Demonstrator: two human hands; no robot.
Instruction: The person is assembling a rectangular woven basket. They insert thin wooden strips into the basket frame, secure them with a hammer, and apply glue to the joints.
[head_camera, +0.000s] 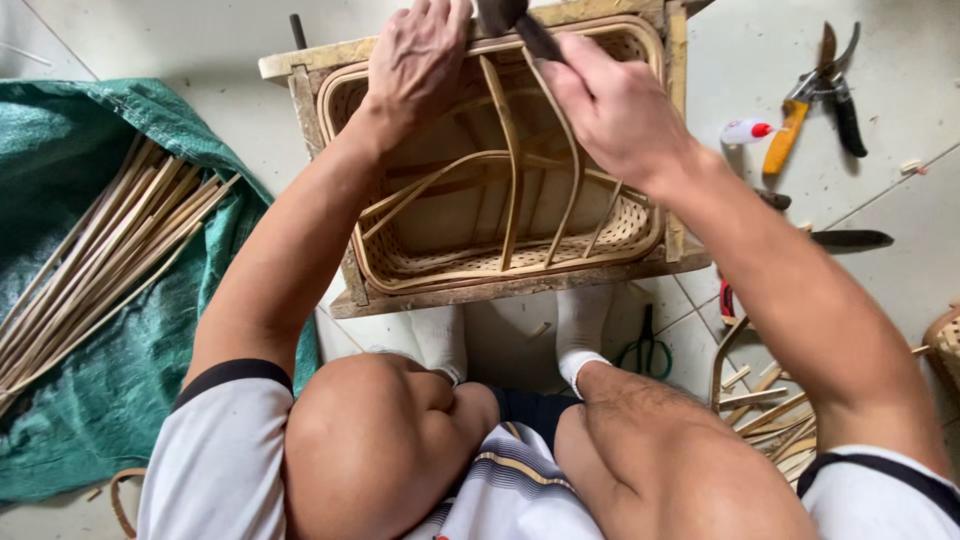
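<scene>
Tiled floor (890, 190); hands press basket rim (600, 25), right (610, 105) gripping tool (520, 25)

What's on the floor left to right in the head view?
Green tarp → bundle of cane strips → woven basket on its wooden frame → small glue bottle → pruning shears.

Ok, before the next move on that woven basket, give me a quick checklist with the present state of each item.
1. Left hand grips the far rim of the woven basket: ok.
2. Right hand holds the dark tool: ok.
3. Tool tip touching the rim: cannot tell, it is cut off at the frame edge.
4. Basket seated on the wooden stand: ok.
5. Pruning shears lie on the floor beside the stand, apart from both hands: ok.
</scene>
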